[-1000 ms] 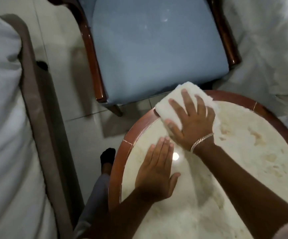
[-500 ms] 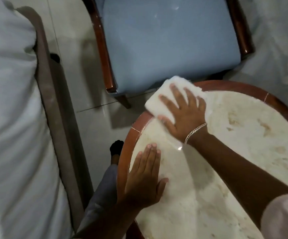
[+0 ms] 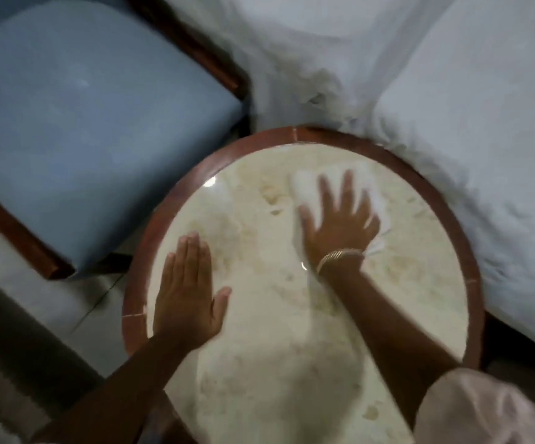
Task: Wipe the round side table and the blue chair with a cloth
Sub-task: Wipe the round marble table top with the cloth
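The round side table (image 3: 464,251) has a cream marbled top inside a reddish wooden rim. A white cloth (image 3: 304,185) lies flat on its far middle part, blurred by motion. My right hand (image 3: 340,219) presses down on the cloth with fingers spread; a bracelet circles the wrist. My left hand (image 3: 187,290) rests flat on the table's left side, palm down, holding nothing. The blue chair (image 3: 83,123) with a padded seat and dark wooden frame stands just beyond the table at the upper left.
A bed with white rumpled sheets (image 3: 484,123) borders the table at the back and right, touching its rim. Pale tiled floor (image 3: 77,302) shows at the left between chair and table. A pale sleeve (image 3: 471,408) fills the lower right corner.
My right hand has slid the cloth from the table's left rim near the chair toward the far middle of the top. The view has swung right; my left hand stays flat.
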